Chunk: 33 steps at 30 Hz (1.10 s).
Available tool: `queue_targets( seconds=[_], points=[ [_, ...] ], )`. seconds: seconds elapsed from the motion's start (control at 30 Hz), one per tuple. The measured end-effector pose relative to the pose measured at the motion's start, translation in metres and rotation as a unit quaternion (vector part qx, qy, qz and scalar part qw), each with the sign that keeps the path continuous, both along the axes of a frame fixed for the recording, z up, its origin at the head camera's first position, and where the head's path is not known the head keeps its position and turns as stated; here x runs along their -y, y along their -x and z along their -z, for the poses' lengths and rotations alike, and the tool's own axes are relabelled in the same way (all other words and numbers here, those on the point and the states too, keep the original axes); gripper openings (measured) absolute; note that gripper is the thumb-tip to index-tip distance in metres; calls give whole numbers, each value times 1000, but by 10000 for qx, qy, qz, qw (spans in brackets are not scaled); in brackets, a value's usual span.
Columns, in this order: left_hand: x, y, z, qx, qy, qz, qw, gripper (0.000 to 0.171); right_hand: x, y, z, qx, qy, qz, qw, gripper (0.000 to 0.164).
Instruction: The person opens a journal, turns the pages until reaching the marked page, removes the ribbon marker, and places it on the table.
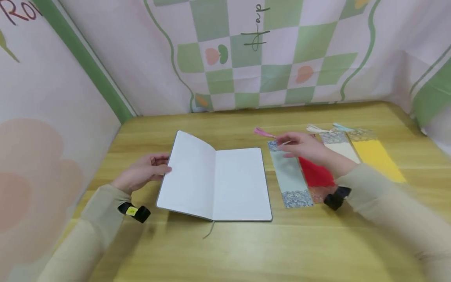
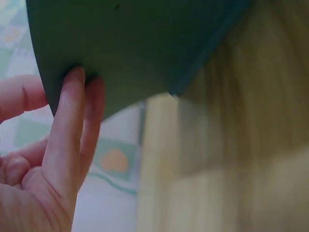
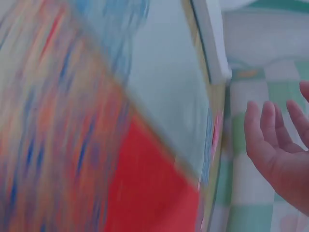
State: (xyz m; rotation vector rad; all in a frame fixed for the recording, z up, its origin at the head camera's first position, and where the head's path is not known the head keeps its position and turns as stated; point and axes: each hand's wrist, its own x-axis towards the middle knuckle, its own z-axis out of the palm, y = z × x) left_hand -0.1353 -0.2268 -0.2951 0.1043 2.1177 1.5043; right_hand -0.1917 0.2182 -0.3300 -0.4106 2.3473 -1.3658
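Observation:
An open notebook (image 1: 243, 184) with blank white pages lies on the table. My left hand (image 1: 141, 172) pinches the outer edge of its raised left side, thumb over the page. From underneath, the left wrist view shows fingers against the dark green cover (image 2: 130, 43). Over the tasselled top of a pale blue bookmark (image 1: 290, 174) hovers my right hand (image 1: 304, 147). In the right wrist view that hand (image 3: 282, 150) has loosely bent fingers with nothing between them. Beside the pale blue bookmark lies a red bookmark (image 1: 317, 172), partly hidden by the right hand and wrist.
Farther right lie a white bookmark (image 1: 341, 149) and a yellow bookmark (image 1: 378, 156), with patterned ends. Pink (image 1: 262, 132), white and light blue tassels point toward the back. A thin ribbon (image 1: 209, 230) hangs from the notebook's spine. Printed curtains (image 1: 246, 78) border the wooden table (image 1: 225, 254).

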Motion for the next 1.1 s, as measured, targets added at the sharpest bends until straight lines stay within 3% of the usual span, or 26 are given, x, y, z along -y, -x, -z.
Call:
queue_targets(
  seconds=[0.17,0.43,0.6,0.8,0.97,1.1],
  points=[
    [-18,0,-14,-252,-14,28,9997,55,49,0,0,805,1121,-340,9899,57],
    [-52,3,-20,-308,-217,88,9993,52,108,-7,-8,1602,2039,-434,9648,54],
    [-67,5,-21,-356,-267,161,9989,51,130,-9,-13,1791,2388,-558,9528,54],
    [-78,4,-22,-430,-314,145,9985,51,148,-12,-20,1852,2606,-579,9457,50],
    [-82,1,-22,-493,-489,62,9976,47,153,-15,-25,1895,2768,-432,9411,50],
    [-84,-2,-20,-510,-784,193,9954,45,151,-16,-27,1901,2852,-422,9385,50]
  ],
)
